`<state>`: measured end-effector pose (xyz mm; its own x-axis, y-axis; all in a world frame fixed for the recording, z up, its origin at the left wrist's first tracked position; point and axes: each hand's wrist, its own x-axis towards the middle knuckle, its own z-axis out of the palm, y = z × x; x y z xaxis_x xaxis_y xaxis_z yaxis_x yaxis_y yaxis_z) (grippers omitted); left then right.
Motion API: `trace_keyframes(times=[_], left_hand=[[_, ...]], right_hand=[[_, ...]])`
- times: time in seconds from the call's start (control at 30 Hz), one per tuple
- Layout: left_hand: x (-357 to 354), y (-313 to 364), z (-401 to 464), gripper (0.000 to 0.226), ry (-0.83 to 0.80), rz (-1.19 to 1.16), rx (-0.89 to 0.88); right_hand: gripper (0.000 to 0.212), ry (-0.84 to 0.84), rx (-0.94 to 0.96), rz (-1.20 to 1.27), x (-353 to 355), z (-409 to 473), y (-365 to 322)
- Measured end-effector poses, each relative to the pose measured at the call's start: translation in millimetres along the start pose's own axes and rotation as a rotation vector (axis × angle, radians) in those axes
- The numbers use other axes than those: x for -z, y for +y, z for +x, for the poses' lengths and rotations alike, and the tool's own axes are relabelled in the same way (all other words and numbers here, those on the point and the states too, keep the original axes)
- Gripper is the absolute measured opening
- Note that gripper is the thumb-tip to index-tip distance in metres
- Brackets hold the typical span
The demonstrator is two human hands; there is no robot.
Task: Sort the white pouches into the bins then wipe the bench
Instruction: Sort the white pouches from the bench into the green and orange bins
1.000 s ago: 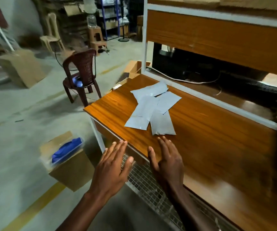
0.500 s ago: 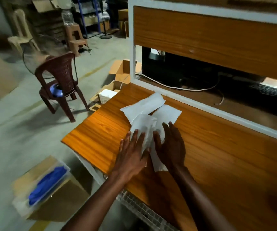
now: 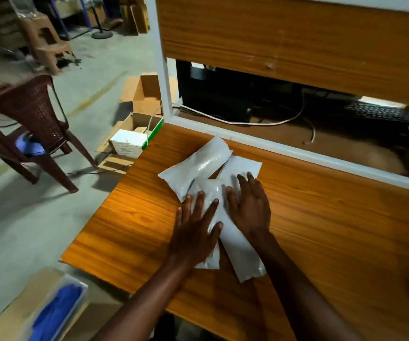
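Observation:
Several white pouches (image 3: 199, 166) lie overlapped in a loose pile on the orange wooden bench (image 3: 333, 217). My left hand (image 3: 196, 230) rests flat on the pile's near-left part with its fingers spread. My right hand (image 3: 248, 205) lies flat on the pile just to the right, its fingertips on the far right pouch (image 3: 244, 166). Between the two hands a long pouch (image 3: 240, 252) runs toward the bench's front edge. Neither hand grips anything.
A clear bin with blue cloth (image 3: 56, 311) sits on a cardboard box at lower left. Open cardboard boxes (image 3: 137, 134) stand on the floor beside the bench's far left corner. A dark red plastic chair (image 3: 29, 124) stands at left. A white-framed shelf with cables and a keyboard (image 3: 382, 113) is behind.
Both hands went from hovering over the bench's front edge to lying flat on the pouch pile. The view has moved closer to the bench.

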<state>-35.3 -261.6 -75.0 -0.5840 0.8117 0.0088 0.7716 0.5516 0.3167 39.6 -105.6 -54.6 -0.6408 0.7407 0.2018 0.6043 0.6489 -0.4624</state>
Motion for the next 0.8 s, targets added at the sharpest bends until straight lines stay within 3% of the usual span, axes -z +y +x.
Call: trace_keyframes(times=[0.23,0.6,0.8], left_hand=[[8.4,-26.9,-4.6,0.059,0.025,-0.224,-0.067],[39.3,-63.9,-1.1,0.06,0.098,-0.3,-0.145],[54.2,-78.3,1.4,0.062,0.097,-0.278,-0.172]], right_hand=[[0.067,-0.033,-0.111,-0.04,-10.8,27.9,-27.5],[0.071,-0.233,-0.36,-0.176,-33.0,62.3,-45.3],[0.06,-0.209,-0.304,-0.242,-47.9,53.7,-43.8]])
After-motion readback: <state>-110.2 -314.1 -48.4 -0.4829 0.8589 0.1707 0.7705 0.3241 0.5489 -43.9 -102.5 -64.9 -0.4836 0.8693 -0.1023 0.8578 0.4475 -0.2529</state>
